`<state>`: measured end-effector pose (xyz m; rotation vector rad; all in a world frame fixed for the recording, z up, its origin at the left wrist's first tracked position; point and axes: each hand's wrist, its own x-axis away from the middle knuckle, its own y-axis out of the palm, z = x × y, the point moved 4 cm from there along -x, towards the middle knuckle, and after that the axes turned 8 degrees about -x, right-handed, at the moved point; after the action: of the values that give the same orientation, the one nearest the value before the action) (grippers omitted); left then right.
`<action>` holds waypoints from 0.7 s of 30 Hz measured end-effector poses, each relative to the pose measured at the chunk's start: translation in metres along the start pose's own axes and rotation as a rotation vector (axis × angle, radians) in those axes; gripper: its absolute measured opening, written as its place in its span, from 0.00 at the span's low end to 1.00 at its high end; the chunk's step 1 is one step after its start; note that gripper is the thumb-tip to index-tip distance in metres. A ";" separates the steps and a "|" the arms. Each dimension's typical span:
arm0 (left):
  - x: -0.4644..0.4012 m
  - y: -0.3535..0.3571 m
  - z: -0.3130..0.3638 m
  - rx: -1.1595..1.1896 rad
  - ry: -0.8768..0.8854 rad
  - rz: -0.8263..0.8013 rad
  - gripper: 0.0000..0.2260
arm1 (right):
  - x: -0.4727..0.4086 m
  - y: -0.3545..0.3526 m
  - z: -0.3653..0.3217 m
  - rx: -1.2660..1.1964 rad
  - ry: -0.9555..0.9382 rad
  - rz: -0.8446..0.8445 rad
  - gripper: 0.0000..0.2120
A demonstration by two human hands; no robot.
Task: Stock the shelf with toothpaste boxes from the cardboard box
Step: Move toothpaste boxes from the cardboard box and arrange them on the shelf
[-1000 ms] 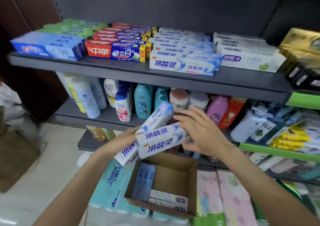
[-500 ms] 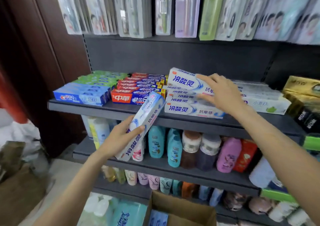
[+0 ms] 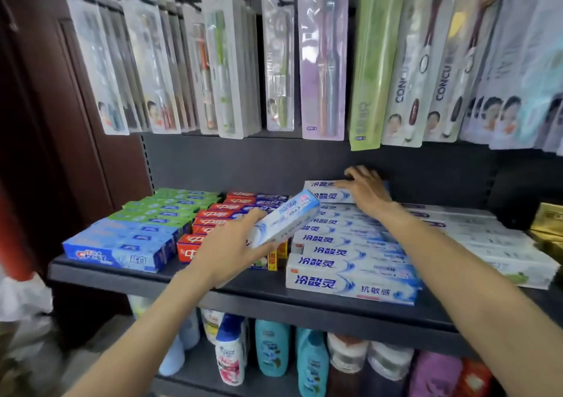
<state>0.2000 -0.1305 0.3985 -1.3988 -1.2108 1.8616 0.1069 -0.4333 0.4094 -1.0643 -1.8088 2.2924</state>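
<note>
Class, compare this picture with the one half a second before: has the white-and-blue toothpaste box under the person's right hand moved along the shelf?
Yes. The right hand has pushed that toothpaste box from the stack's front to the back of the shelf, near the back panel.

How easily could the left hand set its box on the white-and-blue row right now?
Probably yes: the left hand holds its toothpaste box right beside that row, whose front boxes lie uncovered. The right hand works only at the back.

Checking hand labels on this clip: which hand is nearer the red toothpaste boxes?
Left. The left hand holds a white-and-blue toothpaste box directly over the red toothpaste boxes. The right hand rests on another white-and-blue box at the back, farther right.
</note>
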 end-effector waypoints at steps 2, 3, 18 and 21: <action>-0.015 0.000 0.005 -0.051 0.039 0.008 0.22 | -0.004 0.009 0.008 0.010 0.038 -0.064 0.19; -0.023 -0.001 0.008 -0.083 0.059 0.011 0.23 | -0.004 0.009 0.010 -0.011 0.048 -0.082 0.18; -0.187 0.083 0.101 -0.340 0.296 -0.173 0.22 | 0.072 -0.025 0.037 -0.071 -0.076 -0.157 0.21; -0.181 0.101 0.105 -0.246 0.212 -0.091 0.18 | 0.073 -0.012 0.045 -0.054 0.033 -0.312 0.23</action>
<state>0.1742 -0.3612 0.4048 -1.5956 -1.4039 1.4994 0.0226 -0.4369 0.3885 -0.7556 -1.8792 2.0451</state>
